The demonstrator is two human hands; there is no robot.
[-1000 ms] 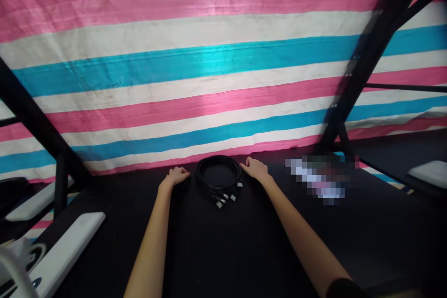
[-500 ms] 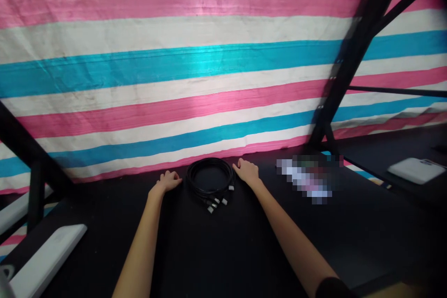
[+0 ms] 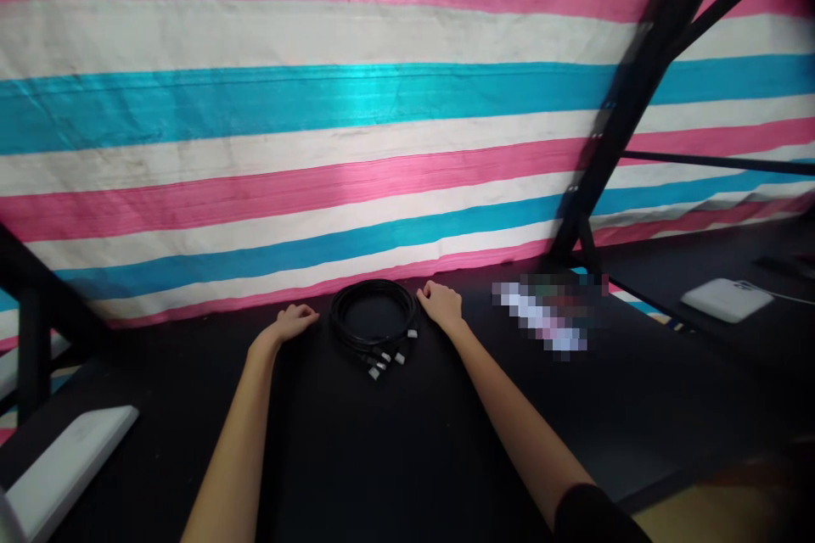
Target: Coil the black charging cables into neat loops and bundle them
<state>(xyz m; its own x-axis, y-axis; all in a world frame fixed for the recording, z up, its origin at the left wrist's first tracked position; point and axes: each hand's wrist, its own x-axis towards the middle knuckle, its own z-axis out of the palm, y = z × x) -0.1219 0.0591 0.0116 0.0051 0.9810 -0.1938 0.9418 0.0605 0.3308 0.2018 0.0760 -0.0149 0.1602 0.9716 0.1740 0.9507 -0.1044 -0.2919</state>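
A coil of black cable (image 3: 340, 331) with several silver-grey connectors at its near side lies on the black tabletop (image 3: 375, 458), close to the striped sheet. My left hand (image 3: 294, 321) rests on the table just left of the coil, its fingers loosely bent and pointing toward it, with a small gap between. On the coil's other side, my right hand (image 3: 442, 305) lies very near its right edge, fingers loosely bent with the tips partly hidden. Nothing shows in either hand.
A pixelated flat item (image 3: 548, 314) lies right of my right hand. At the left is a long white device (image 3: 76, 462); another white device (image 3: 726, 299) sits on the neighbouring table. Black frame legs (image 3: 627, 119) rise on both sides before a pink, white and blue striped sheet (image 3: 356, 102).
The view has turned a little to the right, so everything sits further left in the picture. Both hands keep their places beside the cable coil, which has not moved on the table.
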